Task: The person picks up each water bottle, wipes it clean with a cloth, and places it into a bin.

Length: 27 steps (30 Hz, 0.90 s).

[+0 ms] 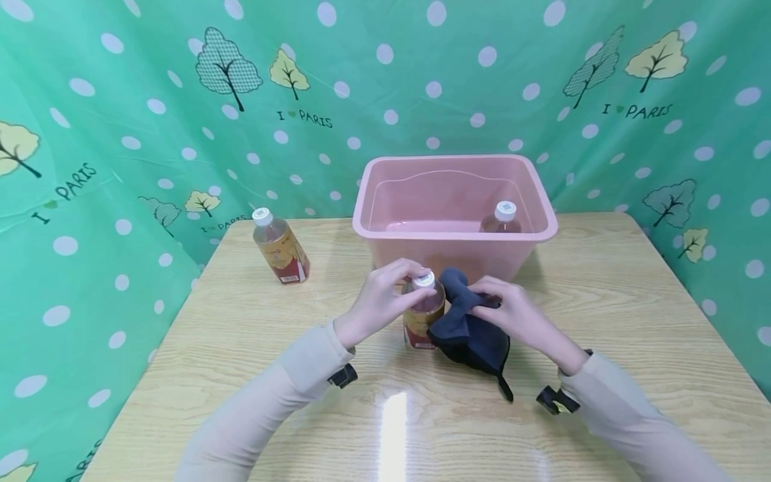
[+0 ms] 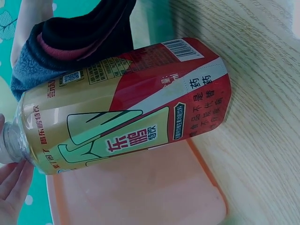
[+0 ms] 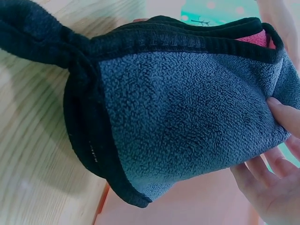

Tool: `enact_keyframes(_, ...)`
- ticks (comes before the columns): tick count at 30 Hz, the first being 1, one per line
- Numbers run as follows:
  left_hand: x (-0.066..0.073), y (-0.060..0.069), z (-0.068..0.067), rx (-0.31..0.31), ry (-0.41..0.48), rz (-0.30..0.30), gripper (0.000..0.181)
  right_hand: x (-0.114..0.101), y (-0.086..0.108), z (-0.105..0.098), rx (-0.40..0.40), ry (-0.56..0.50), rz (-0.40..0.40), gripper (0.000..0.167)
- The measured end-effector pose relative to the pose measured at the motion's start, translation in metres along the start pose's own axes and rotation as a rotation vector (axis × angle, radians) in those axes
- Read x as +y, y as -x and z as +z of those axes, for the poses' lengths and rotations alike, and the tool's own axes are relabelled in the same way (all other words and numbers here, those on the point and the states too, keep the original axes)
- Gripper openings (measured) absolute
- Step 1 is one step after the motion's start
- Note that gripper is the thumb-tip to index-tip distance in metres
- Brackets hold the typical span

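A drink bottle [image 1: 423,320] with a white cap and a gold and red label stands upright on the table, in front of the pink bin. By its cap and neck my left hand [image 1: 388,294] holds it; the left wrist view shows the label of this bottle [image 2: 136,108] up close. My right hand [image 1: 512,311] pinches a dark grey-blue cloth [image 1: 476,335] with black edging and a loop. In the right wrist view the thumb lies on the folded cloth [image 3: 187,108], with other fingers below. The cloth touches the bottle's right side in the head view.
Behind the hands stands a pink plastic bin [image 1: 454,248], with a white-capped bottle [image 1: 504,213] inside at its right. Another bottle [image 1: 282,251] stands at the table's back left. A green dotted curtain [image 1: 385,87] hangs behind the wooden table [image 1: 289,415].
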<state>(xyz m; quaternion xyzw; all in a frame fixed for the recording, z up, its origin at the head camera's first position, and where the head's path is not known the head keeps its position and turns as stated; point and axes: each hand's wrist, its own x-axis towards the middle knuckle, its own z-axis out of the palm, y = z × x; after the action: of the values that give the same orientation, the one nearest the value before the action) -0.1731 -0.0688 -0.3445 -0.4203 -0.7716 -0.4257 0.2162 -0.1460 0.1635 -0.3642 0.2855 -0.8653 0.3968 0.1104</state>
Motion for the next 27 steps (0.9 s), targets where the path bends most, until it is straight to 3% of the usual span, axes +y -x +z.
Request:
enact_keyframes(14, -0.001, 0.000, 0.000, -0.002, -0.004, 0.007, 0.022, -0.004, -0.008, 0.008, 0.009, -0.022, 0.022, 0.020)
enact_keyframes(27, 0.000, 0.000, -0.001, -0.004, 0.025, -0.014, 0.023, 0.008, -0.003, 0.026, -0.020, -0.041, 0.044, 0.017)
